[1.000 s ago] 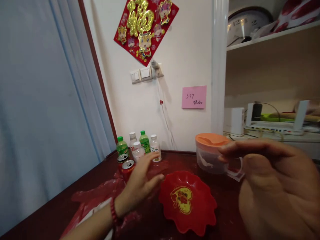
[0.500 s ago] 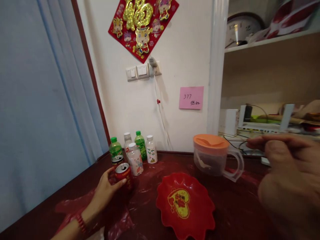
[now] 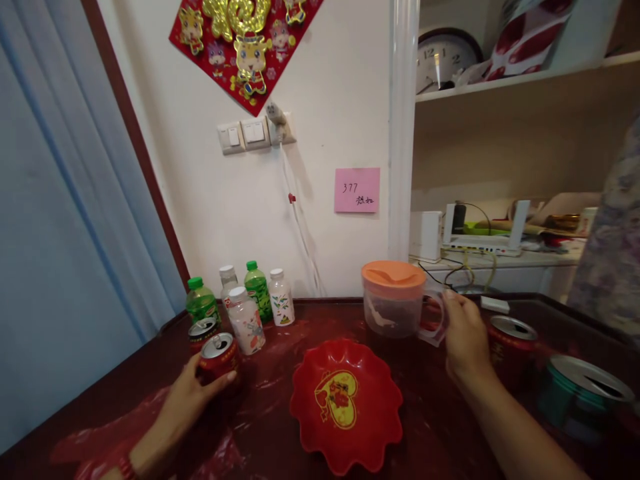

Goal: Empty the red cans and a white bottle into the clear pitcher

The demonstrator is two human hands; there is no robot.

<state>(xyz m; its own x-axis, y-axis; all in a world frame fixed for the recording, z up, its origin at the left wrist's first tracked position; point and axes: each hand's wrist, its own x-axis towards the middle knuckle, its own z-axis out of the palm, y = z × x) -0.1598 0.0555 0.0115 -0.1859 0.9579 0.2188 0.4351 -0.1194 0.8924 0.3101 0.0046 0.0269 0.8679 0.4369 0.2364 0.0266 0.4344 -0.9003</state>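
Observation:
My left hand (image 3: 187,393) is wrapped round a red drink can (image 3: 220,360), its thumb along the near side; the can stands upright on the table. Just behind it is a second can (image 3: 203,331) with a dark rim, partly hidden. At the right, my right hand (image 3: 467,340) is closed at the handle (image 3: 435,320) of a clear plastic pitcher (image 3: 390,310) with an orange lid; its fingertips are partly hidden. Between the hands lies a red scalloped plate (image 3: 373,407) with a gold heart design.
Several bottles stand at the back left, among them a green-capped bottle (image 3: 259,291) and a white-capped bottle (image 3: 283,300). Right of my right arm are a red can (image 3: 513,347) and a green can (image 3: 575,400). Crumpled red film (image 3: 100,427) lies at the front left.
My view has turned right, so the scene sits further left. My right hand has come down from raised and blurred to the pitcher's handle. My left hand stays at the red can.

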